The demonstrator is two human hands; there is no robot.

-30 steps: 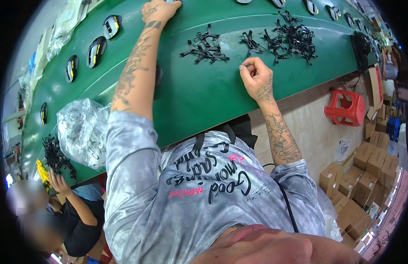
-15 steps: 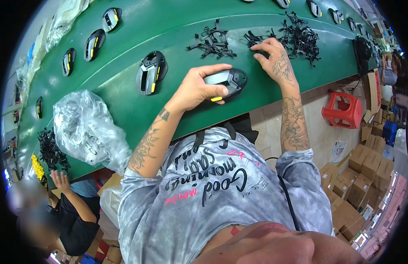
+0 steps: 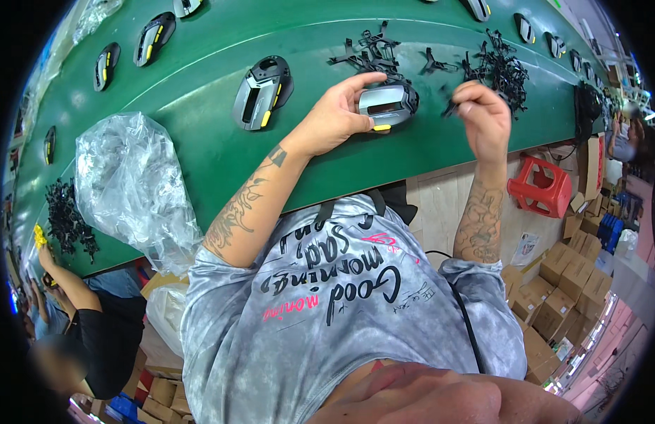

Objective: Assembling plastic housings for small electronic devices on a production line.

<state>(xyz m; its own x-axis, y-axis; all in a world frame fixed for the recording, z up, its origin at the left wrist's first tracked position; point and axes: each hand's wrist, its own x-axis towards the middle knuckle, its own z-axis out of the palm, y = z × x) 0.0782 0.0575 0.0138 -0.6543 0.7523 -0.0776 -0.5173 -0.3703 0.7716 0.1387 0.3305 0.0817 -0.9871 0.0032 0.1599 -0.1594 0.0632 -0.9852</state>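
My left hand (image 3: pixel 334 119) grips a grey-and-black computer mouse shell (image 3: pixel 406 97) by its sides. The shell has yellow side buttons and a long opening in its top. To the right of it, my right hand (image 3: pixel 487 121) pinches a small black plastic part (image 3: pixel 450 109), partly blurred and apart from the shell. One loose black bracket-like part (image 3: pixel 437 63) lies beyond that hand, between a small pile of such parts (image 3: pixel 373 51) and a larger pile (image 3: pixel 505 76). Another mouse shell (image 3: pixel 279 76) sits on the green table, left of my left hand.
On the table's left lie a clear plastic bag (image 3: pixel 133 187) and a heap of black parts (image 3: pixel 66 219). More mouse shells (image 3: pixel 154 39) stand along the far side. A co-worker's arm (image 3: pixel 73 283) reaches in at lower left. A red stool (image 3: pixel 540 186) and cardboard boxes (image 3: pixel 557 283) are at right.
My right hand has drawn back from the parts, toward the right, with a small black part pinched in it. The shell in my left hand has turned, showing its top opening.
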